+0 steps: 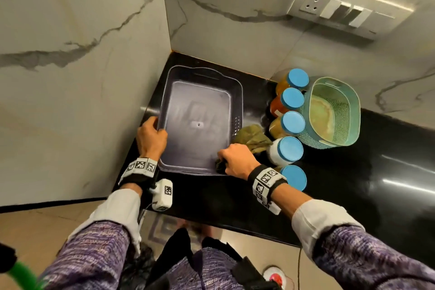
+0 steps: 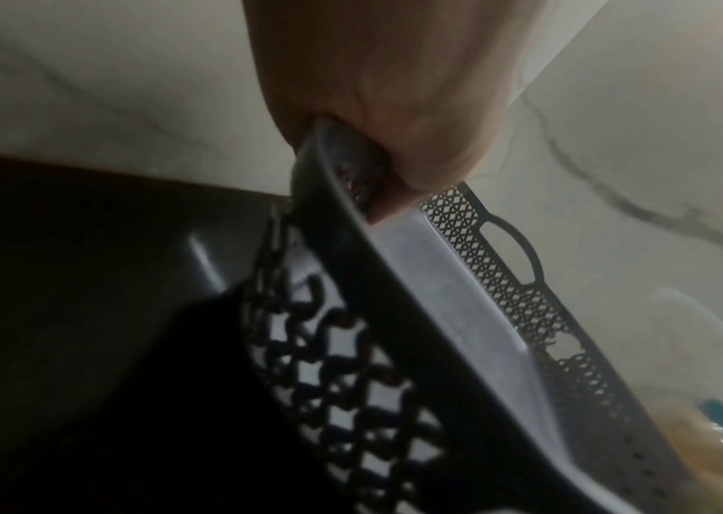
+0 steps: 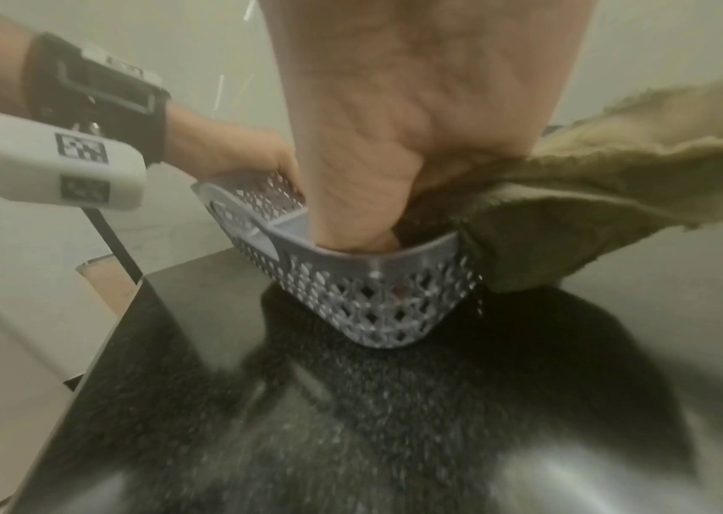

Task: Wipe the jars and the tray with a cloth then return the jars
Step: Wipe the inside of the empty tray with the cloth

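Note:
A grey perforated tray (image 1: 200,92) lies on the black counter in the corner. My left hand (image 1: 150,135) grips its left rim (image 2: 342,194), thumb inside. My right hand (image 1: 235,160) clutches an olive cloth (image 1: 254,138) at the tray's near right corner (image 3: 395,278), and the cloth's loose end (image 3: 615,174) hangs over the rim. Several blue-lidded jars (image 1: 293,122) stand in a row to the right of the tray, off it.
A teal perforated basket (image 1: 332,110) stands right of the jars. Marble walls close in the corner on the left and behind. A switch plate (image 1: 348,9) is on the back wall. The black counter (image 1: 376,172) stretches to the right.

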A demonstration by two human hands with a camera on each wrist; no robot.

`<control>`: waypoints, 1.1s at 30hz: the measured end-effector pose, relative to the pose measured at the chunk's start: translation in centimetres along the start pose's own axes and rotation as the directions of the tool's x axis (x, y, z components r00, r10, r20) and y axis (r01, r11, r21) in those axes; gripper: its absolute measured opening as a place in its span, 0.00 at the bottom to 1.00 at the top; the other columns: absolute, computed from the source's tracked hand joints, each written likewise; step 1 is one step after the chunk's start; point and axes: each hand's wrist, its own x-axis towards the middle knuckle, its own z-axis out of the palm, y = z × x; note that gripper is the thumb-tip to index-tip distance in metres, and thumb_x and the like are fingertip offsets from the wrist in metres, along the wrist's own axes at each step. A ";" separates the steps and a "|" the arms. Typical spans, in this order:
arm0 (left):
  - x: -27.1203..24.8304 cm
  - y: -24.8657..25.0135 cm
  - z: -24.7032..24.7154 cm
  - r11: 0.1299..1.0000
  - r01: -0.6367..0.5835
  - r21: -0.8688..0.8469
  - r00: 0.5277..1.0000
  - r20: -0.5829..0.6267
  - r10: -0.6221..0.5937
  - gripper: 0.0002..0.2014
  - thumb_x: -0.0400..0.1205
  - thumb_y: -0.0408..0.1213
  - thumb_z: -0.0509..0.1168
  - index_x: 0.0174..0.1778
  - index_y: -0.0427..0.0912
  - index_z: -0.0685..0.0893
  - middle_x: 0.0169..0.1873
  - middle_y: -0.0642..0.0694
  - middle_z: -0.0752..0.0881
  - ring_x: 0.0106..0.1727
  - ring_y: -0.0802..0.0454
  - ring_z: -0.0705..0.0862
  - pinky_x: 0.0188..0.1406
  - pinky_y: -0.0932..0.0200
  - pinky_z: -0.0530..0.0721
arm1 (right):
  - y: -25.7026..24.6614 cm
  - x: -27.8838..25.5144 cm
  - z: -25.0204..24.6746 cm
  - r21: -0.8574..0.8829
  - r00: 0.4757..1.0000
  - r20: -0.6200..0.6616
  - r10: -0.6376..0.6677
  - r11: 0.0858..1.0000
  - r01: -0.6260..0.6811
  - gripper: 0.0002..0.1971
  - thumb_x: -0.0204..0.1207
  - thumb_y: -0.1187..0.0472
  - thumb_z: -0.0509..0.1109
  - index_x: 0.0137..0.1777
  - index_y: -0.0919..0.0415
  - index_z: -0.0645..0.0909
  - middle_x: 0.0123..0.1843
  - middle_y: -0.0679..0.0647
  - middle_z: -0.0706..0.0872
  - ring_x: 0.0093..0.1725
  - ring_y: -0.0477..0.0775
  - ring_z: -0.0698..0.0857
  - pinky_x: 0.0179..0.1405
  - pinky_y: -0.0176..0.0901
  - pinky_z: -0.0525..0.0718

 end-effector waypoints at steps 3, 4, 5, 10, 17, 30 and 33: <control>-1.0 -1.4 1.1 0.998 -0.001 0.057 0.997 -0.070 0.005 0.05 0.75 0.27 0.68 0.43 0.36 0.89 0.42 0.32 0.89 0.42 0.28 0.85 0.38 0.43 0.81 | -0.2 0.2 -0.7 -0.083 0.998 0.054 0.017 0.996 -0.013 0.15 0.71 0.64 0.72 0.58 0.61 0.87 0.54 0.65 0.91 0.55 0.71 0.89 0.45 0.51 0.78; -1.3 -1.6 1.4 0.999 -0.002 0.043 0.995 -0.102 0.006 0.05 0.74 0.25 0.69 0.43 0.35 0.89 0.42 0.32 0.88 0.41 0.28 0.84 0.38 0.45 0.78 | -0.3 0.3 -0.8 -0.098 0.997 0.073 0.029 0.995 -0.021 0.15 0.72 0.64 0.72 0.59 0.61 0.87 0.56 0.64 0.90 0.56 0.71 0.89 0.46 0.51 0.79; -1.3 -1.8 1.6 1.000 -0.001 0.020 0.992 -0.129 0.004 0.06 0.73 0.24 0.70 0.43 0.34 0.90 0.41 0.32 0.88 0.41 0.29 0.84 0.39 0.47 0.77 | -0.5 0.4 -0.9 -0.099 0.995 0.084 0.046 0.994 -0.038 0.15 0.73 0.64 0.72 0.59 0.61 0.87 0.57 0.64 0.90 0.58 0.71 0.89 0.48 0.52 0.80; -1.1 -2.3 1.9 0.989 0.061 -0.132 0.971 -0.221 -0.089 0.11 0.70 0.26 0.72 0.46 0.39 0.93 0.40 0.37 0.92 0.40 0.33 0.88 0.41 0.45 0.87 | -2.0 0.2 -0.3 -0.034 0.979 0.063 0.196 0.980 -0.194 0.12 0.75 0.64 0.72 0.58 0.63 0.85 0.60 0.64 0.90 0.61 0.70 0.87 0.54 0.53 0.82; -2.2 -2.5 2.6 0.952 0.136 -0.273 0.955 -0.219 -0.199 0.13 0.70 0.23 0.72 0.48 0.38 0.94 0.41 0.38 0.93 0.40 0.37 0.90 0.41 0.55 0.84 | -7.7 -0.9 2.3 0.542 0.755 0.072 0.651 0.610 -0.578 0.15 0.75 0.58 0.74 0.61 0.60 0.86 0.61 0.65 0.90 0.64 0.71 0.87 0.61 0.55 0.85; -2.9 -2.9 3.1 0.959 0.116 -0.257 0.959 -0.221 -0.175 0.12 0.68 0.24 0.71 0.45 0.37 0.93 0.39 0.38 0.92 0.38 0.35 0.88 0.40 0.46 0.87 | -3.2 -1.2 1.5 0.454 0.827 0.104 0.552 0.714 -0.534 0.16 0.74 0.52 0.75 0.58 0.59 0.89 0.56 0.65 0.92 0.60 0.71 0.89 0.57 0.56 0.87; -3.2 -2.7 3.5 0.949 0.123 -0.290 0.952 -0.234 -0.195 0.13 0.69 0.23 0.72 0.47 0.37 0.94 0.41 0.39 0.92 0.39 0.37 0.89 0.42 0.46 0.88 | -4.5 -1.2 1.8 0.423 0.821 0.109 0.560 0.722 -0.548 0.12 0.74 0.56 0.74 0.53 0.62 0.87 0.56 0.66 0.91 0.59 0.73 0.88 0.56 0.56 0.85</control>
